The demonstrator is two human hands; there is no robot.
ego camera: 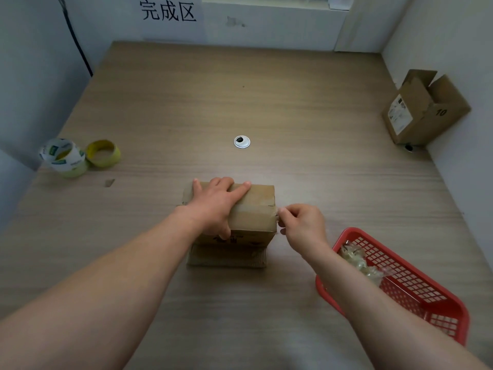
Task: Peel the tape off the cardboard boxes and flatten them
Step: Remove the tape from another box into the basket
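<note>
A small closed cardboard box [257,201] stands in the middle of the wooden table [266,102], with a strip of clear tape [253,208] running across its top seam. My left hand [217,202] lies flat on the box top, fingers spread, thumb down the near side. My right hand [301,222] is at the box's right edge and pinches the end of the tape there between thumb and fingertips. A flap of the box sticks out on the table at its near side.
A red plastic basket [416,284] holding crumpled clear tape sits at the near right. A second cardboard box [424,108] with open flaps leans at the far right wall. Two tape rolls [77,156] lie at the left edge. A round cable grommet [242,142] is mid-table.
</note>
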